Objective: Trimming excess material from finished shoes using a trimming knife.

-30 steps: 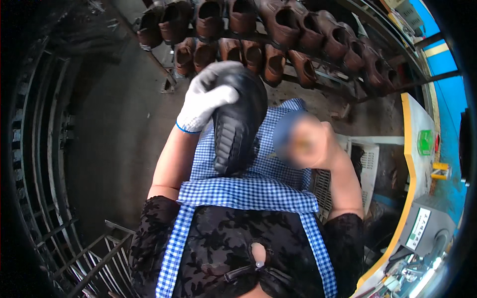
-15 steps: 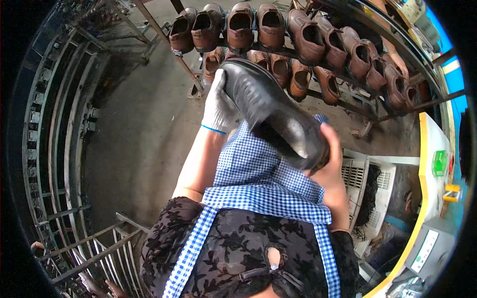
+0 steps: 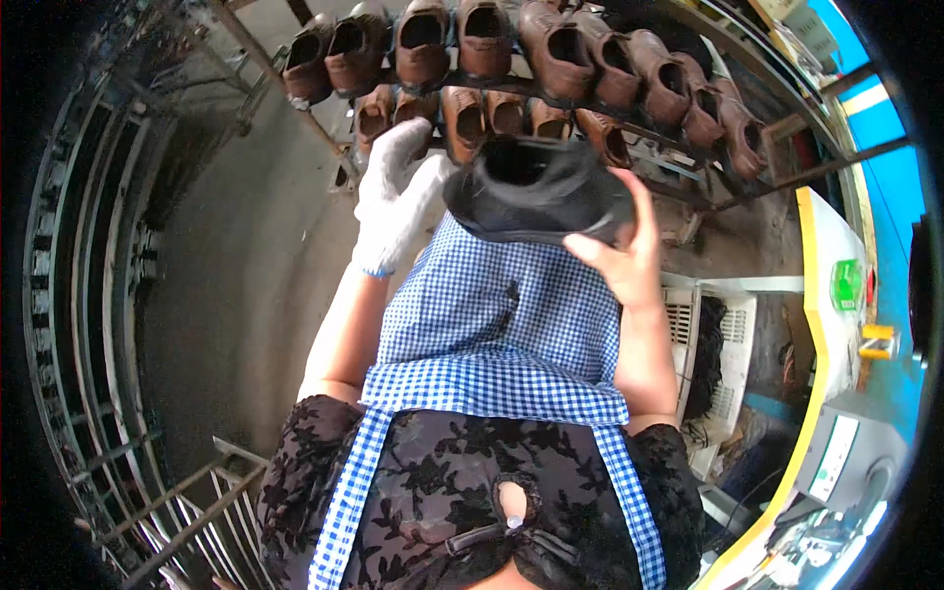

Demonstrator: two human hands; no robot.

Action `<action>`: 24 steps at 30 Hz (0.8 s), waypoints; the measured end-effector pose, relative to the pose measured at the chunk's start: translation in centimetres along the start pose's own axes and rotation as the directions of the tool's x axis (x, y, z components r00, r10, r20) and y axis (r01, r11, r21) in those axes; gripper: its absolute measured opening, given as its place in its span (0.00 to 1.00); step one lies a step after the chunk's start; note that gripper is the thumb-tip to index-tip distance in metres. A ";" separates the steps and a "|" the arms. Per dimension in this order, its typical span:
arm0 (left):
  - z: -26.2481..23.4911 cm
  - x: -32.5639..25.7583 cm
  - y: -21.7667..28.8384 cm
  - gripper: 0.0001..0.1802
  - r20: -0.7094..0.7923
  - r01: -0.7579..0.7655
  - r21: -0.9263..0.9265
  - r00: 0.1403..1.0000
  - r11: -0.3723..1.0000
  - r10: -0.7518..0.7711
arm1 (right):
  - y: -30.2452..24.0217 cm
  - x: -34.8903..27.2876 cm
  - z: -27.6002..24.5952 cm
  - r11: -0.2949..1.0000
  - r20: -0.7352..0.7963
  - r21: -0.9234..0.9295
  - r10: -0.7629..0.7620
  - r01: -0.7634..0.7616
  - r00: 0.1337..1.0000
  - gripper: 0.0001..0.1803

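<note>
A black shoe (image 3: 536,197) is held up in front of my checked apron, lying sideways across the view and partly smeared by motion. My right hand (image 3: 626,241), bare, grips one end of it, with the thumb on the near side and fingers at the far side. My left hand (image 3: 395,202) wears a white knit glove with a blue cuff edge. It is raised just left of the shoe, thumb and fingers apart, with nothing in it. The thumb tip comes close to the shoe; whether they touch I cannot tell.
Ahead stands a metal rack (image 3: 462,81) with brown shoes (image 3: 423,44) on its upper tier and lighter brown ones below. White plastic baskets (image 3: 730,369) with dark strands sit at right, beside a yellow-edged table (image 3: 814,285). Metal rails (image 3: 118,295) run along the left.
The black shoe has turned from a slanted pose to lying crosswise. My left hand has let go of it and moved off to the left. The right hand still holds it.
</note>
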State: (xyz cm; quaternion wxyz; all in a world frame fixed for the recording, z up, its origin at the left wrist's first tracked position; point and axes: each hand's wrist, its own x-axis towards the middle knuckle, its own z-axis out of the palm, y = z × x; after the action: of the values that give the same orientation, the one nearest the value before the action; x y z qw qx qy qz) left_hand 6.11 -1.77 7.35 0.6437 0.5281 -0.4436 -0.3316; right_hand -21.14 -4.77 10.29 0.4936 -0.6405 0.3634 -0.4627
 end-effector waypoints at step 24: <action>4.1 -3.6 4.5 0.13 0.491 -0.509 0.318 0.810 0.800 0.320 | -6.1 1.2 2.7 0.228 0.497 -0.750 -0.427 0.621 0.756 0.13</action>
State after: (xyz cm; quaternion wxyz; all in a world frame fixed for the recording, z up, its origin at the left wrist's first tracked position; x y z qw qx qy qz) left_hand 0.71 0.87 11.15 0.4580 0.4625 -0.7388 -0.1749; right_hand -18.14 -3.58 16.27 -0.0724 -0.9215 0.2625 -0.2768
